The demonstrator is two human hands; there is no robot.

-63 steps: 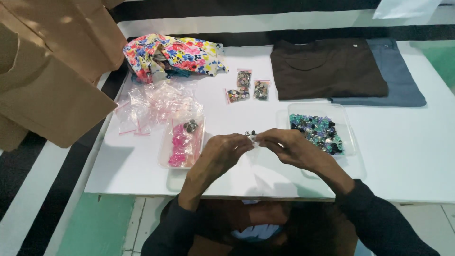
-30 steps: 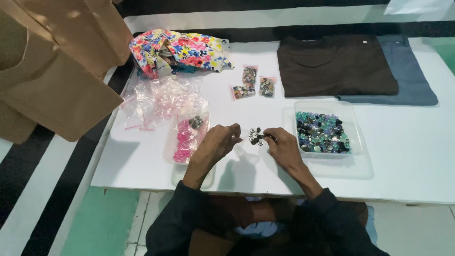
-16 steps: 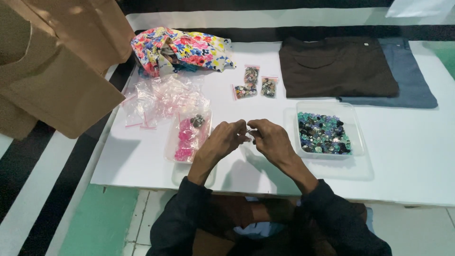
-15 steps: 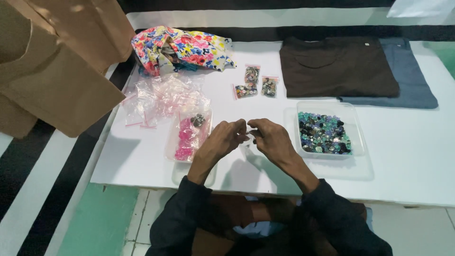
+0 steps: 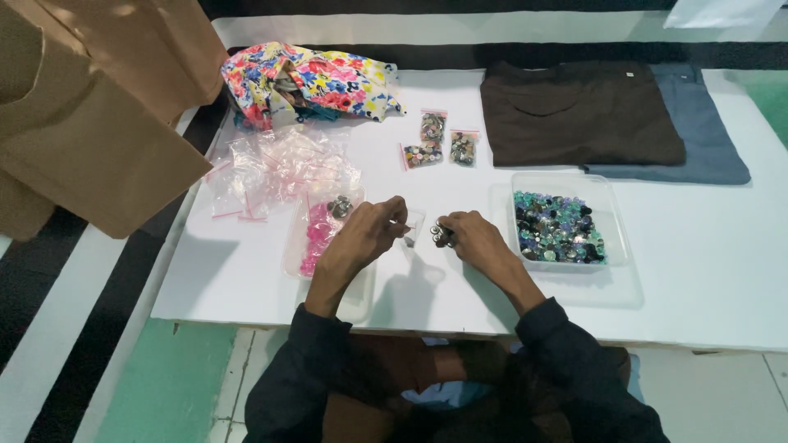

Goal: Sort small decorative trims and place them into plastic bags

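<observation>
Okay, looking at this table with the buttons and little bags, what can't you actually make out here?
All in the head view:
- The small dark pieces pinched in the right hand: too small to identify.
- The small clear plastic bag held by the left hand: its contents are too small to identify.
- The clear plastic tray of pink pieces: partly hidden by the left hand and forearm.
- The folded grey-blue garment: mostly covered by the folded dark brown shirt.

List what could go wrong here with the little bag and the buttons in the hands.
1. The right hand pinches a small cluster of dark buttons above the bare table; some could slip and scatter.
2. The left hand holds the small clear bag by its edge; its mouth looks narrow, so buttons may miss it.
</observation>
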